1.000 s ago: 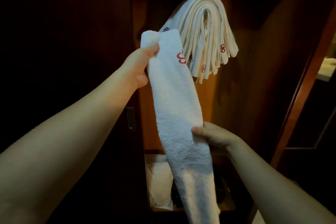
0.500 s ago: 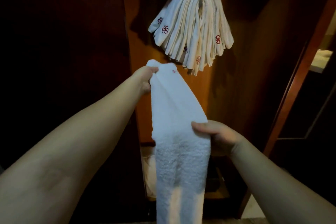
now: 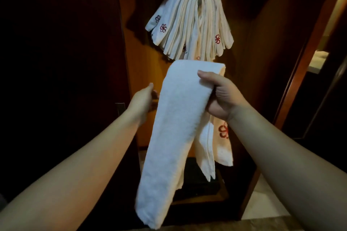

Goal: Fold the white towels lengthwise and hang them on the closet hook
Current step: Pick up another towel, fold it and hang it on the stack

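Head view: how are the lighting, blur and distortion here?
Head view: dim warm light; closet interior left nearly black; held towel bright, its lower end motion-blurred; hanging towels fairly sharp; wide-angle bends the door frame; no glare.

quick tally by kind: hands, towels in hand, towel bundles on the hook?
hands: 2 (left hand, right hand)
held towel: 1
hung towel bundle: 1, individual towels too tightly packed to count
total: 4

The folded towel (image 3: 174, 122) is white terry cloth, nubbly and matt. The closet panel (image 3: 139, 73) behind is polished reddish wood.
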The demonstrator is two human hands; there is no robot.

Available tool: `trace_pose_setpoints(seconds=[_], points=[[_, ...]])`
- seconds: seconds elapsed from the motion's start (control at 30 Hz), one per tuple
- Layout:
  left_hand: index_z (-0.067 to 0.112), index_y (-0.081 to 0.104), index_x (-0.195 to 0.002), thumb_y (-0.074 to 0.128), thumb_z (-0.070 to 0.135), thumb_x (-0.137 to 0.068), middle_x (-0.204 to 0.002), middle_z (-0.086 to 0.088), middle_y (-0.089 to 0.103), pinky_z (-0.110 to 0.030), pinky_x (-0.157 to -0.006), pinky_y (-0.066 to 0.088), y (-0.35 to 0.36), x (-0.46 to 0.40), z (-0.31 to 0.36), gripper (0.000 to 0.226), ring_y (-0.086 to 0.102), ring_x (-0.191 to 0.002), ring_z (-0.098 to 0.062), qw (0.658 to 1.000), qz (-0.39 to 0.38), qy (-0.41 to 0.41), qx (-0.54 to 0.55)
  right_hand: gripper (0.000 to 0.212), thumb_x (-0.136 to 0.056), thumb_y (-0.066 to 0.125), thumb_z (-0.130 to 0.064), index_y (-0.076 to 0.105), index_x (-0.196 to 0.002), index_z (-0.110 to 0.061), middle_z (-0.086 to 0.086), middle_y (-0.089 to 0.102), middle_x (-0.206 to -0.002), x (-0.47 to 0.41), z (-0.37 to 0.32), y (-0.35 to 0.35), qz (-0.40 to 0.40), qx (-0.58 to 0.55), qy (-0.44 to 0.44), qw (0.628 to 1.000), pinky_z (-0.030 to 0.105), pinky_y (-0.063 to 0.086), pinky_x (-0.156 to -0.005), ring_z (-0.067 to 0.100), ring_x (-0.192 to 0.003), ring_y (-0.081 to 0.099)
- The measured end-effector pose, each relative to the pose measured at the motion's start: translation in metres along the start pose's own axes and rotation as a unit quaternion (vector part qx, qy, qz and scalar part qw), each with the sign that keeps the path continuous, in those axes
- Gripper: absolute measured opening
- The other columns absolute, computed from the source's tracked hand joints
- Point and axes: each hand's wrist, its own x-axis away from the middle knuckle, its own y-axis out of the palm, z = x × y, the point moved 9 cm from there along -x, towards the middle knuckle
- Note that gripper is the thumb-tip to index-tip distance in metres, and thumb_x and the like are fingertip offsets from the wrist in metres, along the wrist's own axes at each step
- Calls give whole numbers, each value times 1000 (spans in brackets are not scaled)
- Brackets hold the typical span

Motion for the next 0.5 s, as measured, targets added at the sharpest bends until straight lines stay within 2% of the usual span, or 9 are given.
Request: trace_pose_setpoints(seconds=[0.03, 0.1, 0.17, 0.2, 0.27, 0.33, 0.37, 0.43, 0.5], points=[[15, 62, -97, 40, 53, -102, -91, 0, 65, -26, -68, 47, -4, 10, 11, 44, 64, -72, -11, 998, 29, 63, -9, 60, -75, 78, -8, 57, -131, -7, 16, 71, -121, -3, -4, 0, 20, 8, -13, 1000, 44, 59, -87, 31, -111, 69], [36, 61, -103, 40, 63, -95, -99, 16, 66, -23, -74, 45, -6, 41, 29, 36, 63, -85, 2, 978, 56, 195, -43, 53, -84, 72, -4, 54, -133, -6, 16, 70, -123, -8, -11, 2, 55, 38, -36, 997, 42, 59, -89, 31, -112, 69], [51, 52, -109, 46, 70, -86, -111, 31, 58, -19, -78, 43, 4, 69, 33, 30, 55, -101, 14, 958, 41, 271, -83, 46, -90, 66, -4, 50, -133, -6, 16, 68, -124, -14, -15, 3, 88, 83, -45, 992, 43, 59, -90, 31, -113, 66], [53, 47, -118, 51, 69, -84, -119, 34, 52, -17, -79, 43, 11, 79, 30, 38, 52, -107, 15, 952, 25, 288, -103, 42, -92, 64, -6, 48, -131, -7, 15, 66, -124, -18, -16, 5, 102, 102, -45, 989, 44, 58, -91, 31, -113, 65], [48, 30, -140, 58, 60, -85, -136, 27, 40, -21, -82, 45, 28, 92, 22, 63, 49, -117, 8, 931, 13, 320, -176, 34, -94, 61, -9, 47, -125, -11, 14, 64, -123, -24, -19, 7, 126, 136, -44, 982, 44, 58, -91, 30, -112, 64], [47, 14, -147, 55, 47, -87, -151, 18, 29, -27, -83, 50, 42, 96, 17, 73, 48, -128, -8, 903, 31, 340, -259, 18, -95, 59, -10, 50, -111, -14, 13, 64, -117, -29, -23, 12, 146, 172, -52, 973, 41, 59, -88, 28, -107, 65], [49, 8, -147, 53, 40, -88, -157, 16, 22, -25, -81, 51, 46, 93, 14, 75, 47, -132, -14, 897, 44, 335, -286, 14, -95, 58, -10, 49, -103, -17, 12, 63, -115, -31, -25, 15, 156, 183, -60, 969, 42, 58, -89, 27, -106, 64], [53, 1, -145, 51, 29, -94, -163, 12, 16, -16, -66, 48, 49, 85, 9, 76, 56, -124, -20, 893, 65, 315, -316, 16, -95, 57, -8, 46, -95, -21, 11, 61, -112, -34, -31, 20, 177, 188, -80, 963, 42, 56, -91, 27, -105, 62], [49, 1, -149, 47, 28, -99, -157, 9, 32, -14, -49, 46, 46, 79, 3, 71, 67, -93, -15, 899, 86, 303, -303, 18, -95, 56, -6, 45, -92, -21, 10, 59, -107, -36, -39, 20, 206, 184, -102, 956, 40, 55, -89, 26, -102, 60]])
